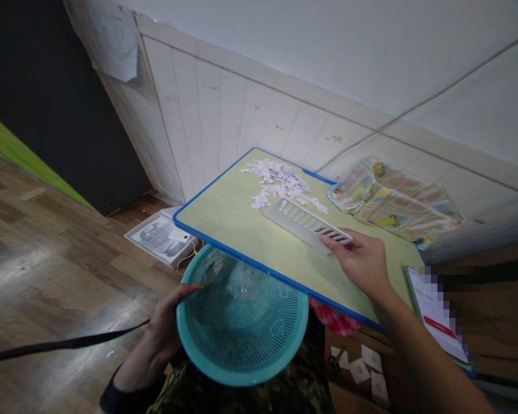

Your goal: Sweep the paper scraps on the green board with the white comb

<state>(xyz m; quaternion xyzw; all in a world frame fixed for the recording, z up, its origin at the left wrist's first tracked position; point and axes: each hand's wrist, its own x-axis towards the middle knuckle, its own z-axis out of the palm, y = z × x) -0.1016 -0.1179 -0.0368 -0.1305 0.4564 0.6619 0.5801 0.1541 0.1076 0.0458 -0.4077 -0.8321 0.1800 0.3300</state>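
My left hand point(166, 322) is closed on the left rim of a turquoise plastic basket point(242, 376), thumb over the edge. The basket tilts in front of my lap, its far side under the table's edge. Some clear plastic point(243, 280) lies inside. In my right hand point(365, 261) is a long white slotted plastic piece point(300, 227), gripped at its near right end, low over the table point(224, 215). Just beyond its far end lies a pile of torn white paper scraps point(280, 178).
A patterned cloth point(397, 198) lies at the table's back right. A printed sheet point(435, 313) rests at the right end. Below are an open white box point(159, 236), several small white cards point(373, 359) and scissors point(334, 363). A panelled wall point(242, 115) stands behind.
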